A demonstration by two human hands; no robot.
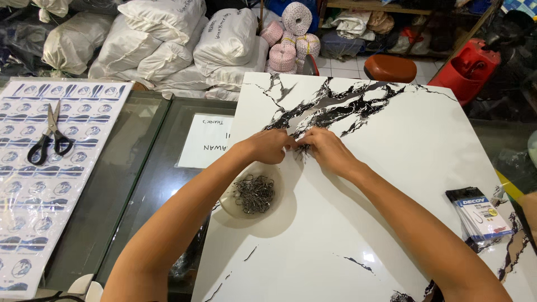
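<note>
My left hand (269, 146) and my right hand (326, 149) meet fingertip to fingertip over a white marble-patterned slab (391, 168). Between the fingertips is something small and dark, too small to make out, possibly a few of the thin metal hooks. Just below my left wrist sits a shallow round bowl (228, 206) holding a tangle of several dark metal hooks (254, 193). Which hand grips the small item I cannot tell.
Small flat packets (479, 215) lie at the slab's right edge. On the left a printed sheet of packaging (33, 184) covers the glass counter (145, 162), with black-handled scissors (50, 136) on it. White sacks (168, 45), rope spools (291, 33) and a red container (469, 67) stand behind.
</note>
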